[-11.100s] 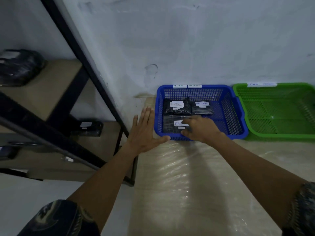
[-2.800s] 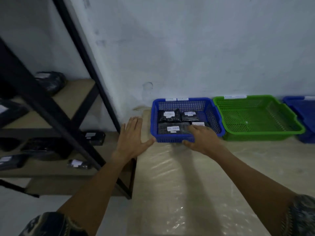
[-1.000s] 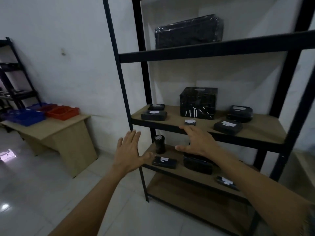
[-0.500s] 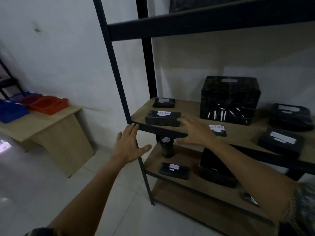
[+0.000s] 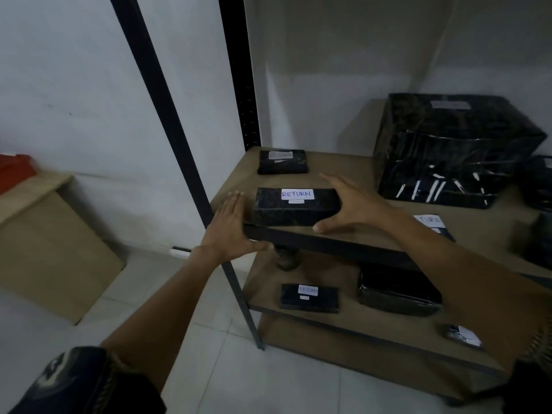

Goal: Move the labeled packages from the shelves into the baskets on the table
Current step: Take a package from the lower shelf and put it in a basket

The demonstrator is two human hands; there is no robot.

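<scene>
A black wrapped package with a white RETURN label (image 5: 295,206) lies at the front left corner of the middle shelf (image 5: 352,180). My left hand (image 5: 231,227) is open, flat against the package's left end. My right hand (image 5: 352,204) is open and cupped around its right end, thumb on the shelf's front edge. A smaller labeled package (image 5: 282,161) sits behind it. A flat labeled package (image 5: 431,224) is partly hidden by my right forearm. On the lower shelf lie another labeled package (image 5: 309,297) and a glossy black bundle (image 5: 398,292).
A large black wrapped box (image 5: 454,147) stands at the back right of the middle shelf. The rack's black front post (image 5: 179,144) runs just left of my left hand. A wooden table (image 5: 35,210) with an orange basket (image 5: 15,171) stands at the left.
I have moved closer to the rack. Both hands have reached forward and now bracket the RETURN package; half a second ago the left hand hung short of the shelf.
</scene>
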